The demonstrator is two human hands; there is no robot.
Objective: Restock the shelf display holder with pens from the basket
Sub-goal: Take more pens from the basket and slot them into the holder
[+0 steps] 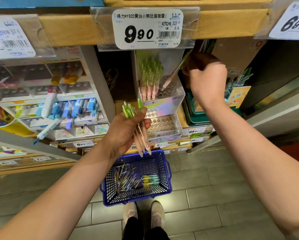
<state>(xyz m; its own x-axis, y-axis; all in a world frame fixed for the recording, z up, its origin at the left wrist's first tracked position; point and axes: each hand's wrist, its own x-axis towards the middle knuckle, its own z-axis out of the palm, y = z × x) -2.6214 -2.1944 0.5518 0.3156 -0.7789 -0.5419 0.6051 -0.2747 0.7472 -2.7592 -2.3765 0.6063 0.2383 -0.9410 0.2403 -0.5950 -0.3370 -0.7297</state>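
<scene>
Pens [141, 135] sit bunched in my left hand [126, 129], fingers wrapped round them as ready supply beside the clear display holder [171, 99]. My right hand [206, 75] pinches one pink pen [171, 78], tilted tip-down over empty holes, apparently to seat it. More lie in the blue basket [164, 170] below.

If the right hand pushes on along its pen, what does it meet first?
Likely the holder, top tier: the right hand aims its pen at empty holes beside the standing pens; depth is unclear.
</scene>
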